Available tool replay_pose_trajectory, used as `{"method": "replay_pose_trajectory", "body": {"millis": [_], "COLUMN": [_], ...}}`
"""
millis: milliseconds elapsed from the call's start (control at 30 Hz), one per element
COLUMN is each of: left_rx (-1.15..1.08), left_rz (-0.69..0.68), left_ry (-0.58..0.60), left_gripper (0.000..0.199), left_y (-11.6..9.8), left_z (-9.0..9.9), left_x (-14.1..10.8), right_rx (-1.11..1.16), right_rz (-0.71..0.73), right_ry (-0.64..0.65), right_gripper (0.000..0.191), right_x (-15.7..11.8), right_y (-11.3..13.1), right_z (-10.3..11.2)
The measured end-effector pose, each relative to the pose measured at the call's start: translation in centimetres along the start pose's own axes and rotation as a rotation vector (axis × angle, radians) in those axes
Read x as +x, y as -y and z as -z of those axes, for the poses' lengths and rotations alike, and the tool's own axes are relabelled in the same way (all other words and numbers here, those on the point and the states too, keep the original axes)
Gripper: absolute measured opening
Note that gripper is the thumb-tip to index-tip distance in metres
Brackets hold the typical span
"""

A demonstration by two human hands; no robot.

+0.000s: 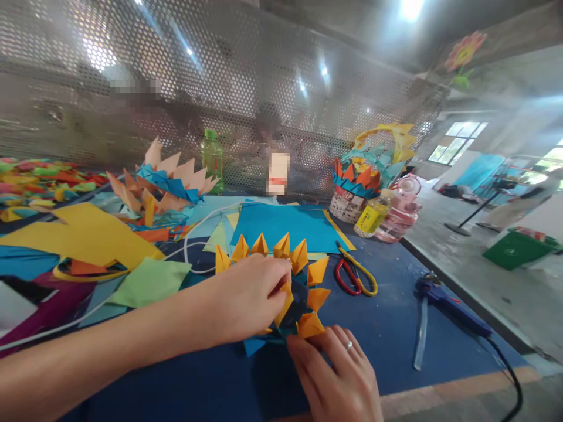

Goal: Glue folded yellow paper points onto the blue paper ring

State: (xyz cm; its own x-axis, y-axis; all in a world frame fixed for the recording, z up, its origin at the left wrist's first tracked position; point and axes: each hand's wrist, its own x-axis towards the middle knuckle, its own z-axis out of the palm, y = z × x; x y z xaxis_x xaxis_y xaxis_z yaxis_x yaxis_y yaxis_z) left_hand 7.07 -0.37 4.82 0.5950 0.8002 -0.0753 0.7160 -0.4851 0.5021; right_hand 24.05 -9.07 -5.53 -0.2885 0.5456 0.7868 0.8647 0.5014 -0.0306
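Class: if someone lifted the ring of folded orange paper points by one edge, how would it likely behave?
The paper ring is probably very light and floppy, being thin folded sheets. Its points look easily crushed. Both the left hand and right hand steady it, suggesting it could sag or come apart.

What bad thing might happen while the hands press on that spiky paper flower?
The left hand and right hand press on the orange-pointed paper ring; pushing hard might crush its folded points. The glue gun lies close by with its cord trailing, so an elbow might snag it. The scissors lie open nearby.
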Motion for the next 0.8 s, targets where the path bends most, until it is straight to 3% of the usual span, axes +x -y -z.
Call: {"method": "replay_pose_trajectory", "body": {"millis": [367, 800], "left_rx": [0.060, 0.095], "left_rz": [0.048, -0.017], "left_ry": [0.100, 0.085], "left_gripper": [0.018, 0.019], "left_y": [0.1, 0.5], "left_z": [-0.8, -1.0], "left_x": [-0.9, -1.0], "right_rx": [0.024, 0.041], "right_rz": [0.017, 0.054], "right_ry": [0.065, 0.069], "right_gripper": [0.019, 0.017], "right_x": [-1.4, -1.5], "right_y": [0.1, -0.3], "right_z": [0.3, -0.1]}}
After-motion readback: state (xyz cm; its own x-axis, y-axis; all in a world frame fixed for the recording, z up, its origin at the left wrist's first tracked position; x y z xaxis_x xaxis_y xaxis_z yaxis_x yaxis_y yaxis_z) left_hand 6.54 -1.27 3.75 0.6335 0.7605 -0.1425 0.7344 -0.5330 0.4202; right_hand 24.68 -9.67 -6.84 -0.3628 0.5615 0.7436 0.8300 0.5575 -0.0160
